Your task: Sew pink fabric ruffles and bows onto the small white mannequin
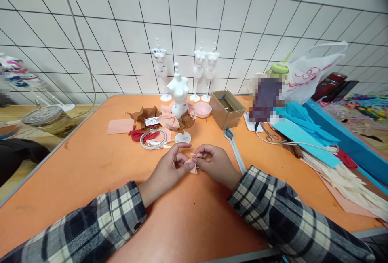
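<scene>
Between my two hands is a small peach paper bow (192, 163), gathered at its middle, just above the orange table. My left hand (172, 163) pinches its left side between thumb and fingers, the index finger arched over it. With thumb and fingertips my right hand (214, 162) grips the bow's right side. Beyond my hands stands a white mini mannequin (178, 91) with a skirt of peach and brown crepe paper (168, 117) round its lower part. A roll of white tape (153, 139) lies near it, on red paper (137, 134).
A cardboard box (226, 109) and a pink bowl (203, 110) stand behind my hands. Several more mannequins (160, 64) line the tiled wall. Scissors (269, 134), a cable and blue paper (306, 141) lie at right. A grey strap-like strip (235, 149) runs beside my right wrist.
</scene>
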Demonstrator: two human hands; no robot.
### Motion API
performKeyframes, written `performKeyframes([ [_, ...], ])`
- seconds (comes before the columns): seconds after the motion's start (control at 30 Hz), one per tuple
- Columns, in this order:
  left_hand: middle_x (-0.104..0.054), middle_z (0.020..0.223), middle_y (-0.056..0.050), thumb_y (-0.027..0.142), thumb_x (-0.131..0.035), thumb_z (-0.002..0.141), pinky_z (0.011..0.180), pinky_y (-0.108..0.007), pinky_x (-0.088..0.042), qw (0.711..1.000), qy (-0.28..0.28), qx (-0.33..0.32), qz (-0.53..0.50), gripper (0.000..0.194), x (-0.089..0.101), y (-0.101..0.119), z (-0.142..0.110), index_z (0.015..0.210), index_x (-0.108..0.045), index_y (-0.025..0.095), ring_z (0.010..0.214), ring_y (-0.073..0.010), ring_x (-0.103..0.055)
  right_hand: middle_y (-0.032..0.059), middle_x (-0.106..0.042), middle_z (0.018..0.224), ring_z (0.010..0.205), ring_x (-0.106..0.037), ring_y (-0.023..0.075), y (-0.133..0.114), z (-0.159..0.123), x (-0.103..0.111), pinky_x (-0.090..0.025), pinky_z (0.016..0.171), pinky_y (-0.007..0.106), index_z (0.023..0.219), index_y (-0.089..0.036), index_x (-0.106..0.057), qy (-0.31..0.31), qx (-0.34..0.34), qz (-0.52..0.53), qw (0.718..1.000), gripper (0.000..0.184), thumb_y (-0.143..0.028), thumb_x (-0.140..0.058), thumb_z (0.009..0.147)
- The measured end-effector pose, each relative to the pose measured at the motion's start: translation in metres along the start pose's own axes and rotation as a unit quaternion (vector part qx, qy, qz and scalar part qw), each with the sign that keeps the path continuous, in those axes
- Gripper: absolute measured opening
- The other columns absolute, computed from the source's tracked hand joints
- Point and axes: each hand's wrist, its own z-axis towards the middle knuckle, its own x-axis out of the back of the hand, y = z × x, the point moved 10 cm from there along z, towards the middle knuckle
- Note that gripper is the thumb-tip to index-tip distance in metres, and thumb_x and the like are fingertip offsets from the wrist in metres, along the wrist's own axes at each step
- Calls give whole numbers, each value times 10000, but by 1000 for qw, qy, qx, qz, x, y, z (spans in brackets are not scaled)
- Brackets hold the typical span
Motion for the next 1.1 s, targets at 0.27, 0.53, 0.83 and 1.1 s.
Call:
performKeyframes([
  [0.27, -739, 803, -63, 413, -644, 812, 767, -296, -504, 999, -42, 10, 25, 263, -6, 0, 1, 809, -679, 151, 790, -200, -678, -1, -684, 750, 700, -621, 130, -7, 1, 3, -462, 644, 224, 788, -187, -662, -20, 52, -63, 996, 76, -251, -622, 779],
  [0.53, -752, 809, -55, 470, -638, 796, 793, -323, -513, 998, -54, 25, 5, 318, -6, -2, 3, 783, -721, 163, 785, -213, -680, 7, -704, 770, 709, -620, 144, -28, -7, 3, -434, 647, 250, 803, -213, -693, 13, 140, -233, 962, 107, -160, -601, 788],
  [0.83, -737, 841, -50, 405, -634, 829, 833, -317, -481, 995, -29, 32, -90, 272, 5, -10, 5, 846, -733, 153, 815, -197, -647, 23, -716, 1078, 969, -648, 170, -49, -19, -5, -453, 857, 286, 1008, -244, -690, -10, 247, -290, 925, 192, -234, -555, 872],
  [1.1, -721, 833, -38, 356, -704, 778, 815, -306, -487, 992, -33, 32, -116, 200, 6, -8, 5, 822, -708, 161, 807, -185, -641, 54, -680, 1174, 1000, -639, 209, -61, -28, -5, -457, 892, 336, 1042, -237, -698, -8, 277, -353, 893, 237, -259, -509, 900],
])
